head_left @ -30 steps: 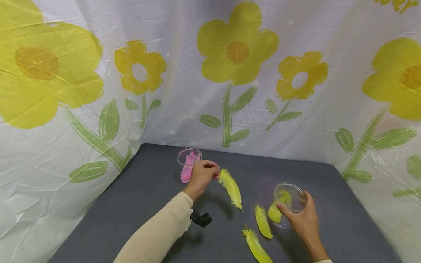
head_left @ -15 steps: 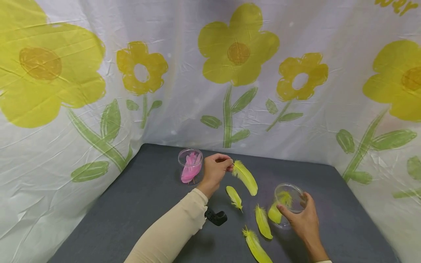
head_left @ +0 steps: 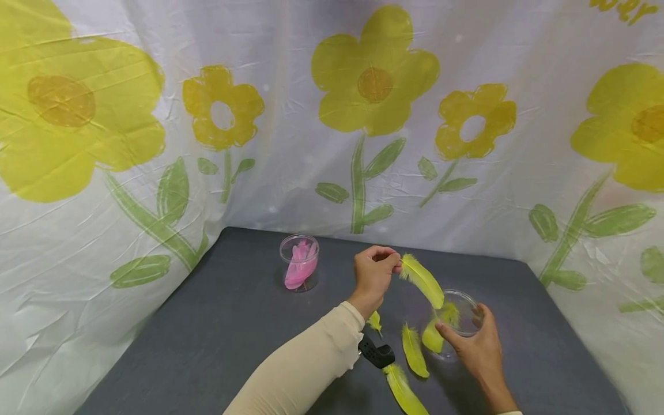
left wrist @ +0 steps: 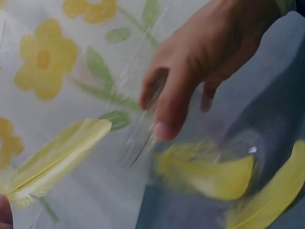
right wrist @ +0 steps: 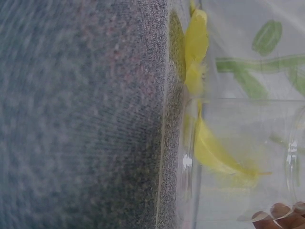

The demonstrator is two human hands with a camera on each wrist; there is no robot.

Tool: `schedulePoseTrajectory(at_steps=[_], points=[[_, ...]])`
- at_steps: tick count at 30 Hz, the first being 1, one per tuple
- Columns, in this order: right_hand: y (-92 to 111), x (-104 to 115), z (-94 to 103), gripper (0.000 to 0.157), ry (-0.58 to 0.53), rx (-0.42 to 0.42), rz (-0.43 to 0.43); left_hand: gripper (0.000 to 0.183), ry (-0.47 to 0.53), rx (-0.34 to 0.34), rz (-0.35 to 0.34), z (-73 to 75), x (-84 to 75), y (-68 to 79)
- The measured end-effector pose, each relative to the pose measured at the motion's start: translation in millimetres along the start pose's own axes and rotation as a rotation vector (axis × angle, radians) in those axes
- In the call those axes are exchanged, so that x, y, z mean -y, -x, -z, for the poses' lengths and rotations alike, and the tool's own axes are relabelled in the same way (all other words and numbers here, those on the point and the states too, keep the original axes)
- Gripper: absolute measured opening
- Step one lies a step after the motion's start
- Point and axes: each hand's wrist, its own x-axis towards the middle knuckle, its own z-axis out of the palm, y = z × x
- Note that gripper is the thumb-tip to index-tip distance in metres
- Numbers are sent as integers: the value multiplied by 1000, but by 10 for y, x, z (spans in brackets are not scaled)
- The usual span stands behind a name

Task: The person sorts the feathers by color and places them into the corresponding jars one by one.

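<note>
My left hand (head_left: 374, 275) pinches a yellow feather (head_left: 422, 280) by its quill end. The feather points right, its far tip overlapping the rim of a clear plastic cup (head_left: 468, 317) in the head view. With thumb and fingers, my right hand (head_left: 479, 349) grips that cup at its upper part. Inside the cup lies a yellow feather (right wrist: 217, 150), seen through the wall in the right wrist view. The left wrist view has the held feather (left wrist: 62, 160) at left, apart from the right hand (left wrist: 190, 71), with only the pinching fingertips at the edge.
Several yellow feathers lie on the dark grey table (head_left: 207, 346): one feather (head_left: 414, 350) beside the cup, another feather (head_left: 404, 391) nearer, and a third feather (head_left: 374, 323) partly behind the left wrist. A clear cup of pink feathers (head_left: 301, 268) stands at back left. A flower-printed curtain (head_left: 290, 173) encloses the table.
Gripping the yellow feather, my left hand has moved right, from beside the pink-feather cup to near the clear cup. It lifted this feather clear of another on the table. My right hand stays put.
</note>
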Motion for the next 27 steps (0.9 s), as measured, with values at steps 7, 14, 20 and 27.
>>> schedulePoseTrajectory(at_steps=[7,14,20,27], points=[[-12,12,-12,114,0,-9,2,4,-34,21,-20,-167,133,115],[-10,-1,0,113,-1,-6,-2,7,-68,28,4,-289,295,197],[-14,-2,-4,112,10,-9,3,2,-106,59,13,-362,402,299],[-16,-5,-13,111,7,-25,16,4,-179,97,38,-422,516,421]])
